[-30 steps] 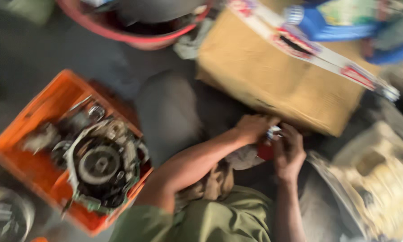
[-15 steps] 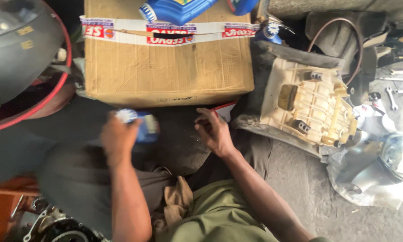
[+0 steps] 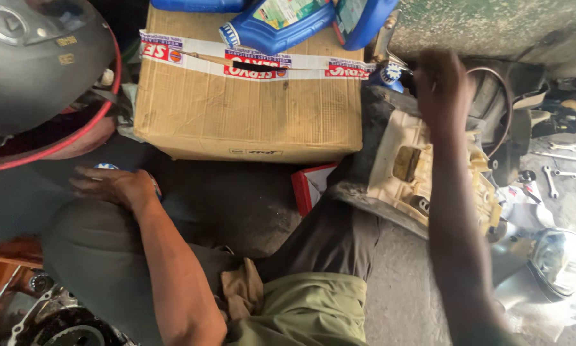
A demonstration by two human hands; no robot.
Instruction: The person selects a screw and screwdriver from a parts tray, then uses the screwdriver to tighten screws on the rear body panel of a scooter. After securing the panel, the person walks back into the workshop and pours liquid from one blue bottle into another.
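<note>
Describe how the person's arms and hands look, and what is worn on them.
Both arms are bare along all that shows, with no sleeves in view. The left hand and right hand wear no gloves, and no rings, watch or bands can be made out. The right hand is motion-blurred, so fine detail there cannot be told.

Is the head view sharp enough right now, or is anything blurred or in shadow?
Head view: the cardboard box is sharp and evenly lit; the right hand is motion-blurred; the left hand is fairly clear; the bottom-left corner sits in shadow.
</note>
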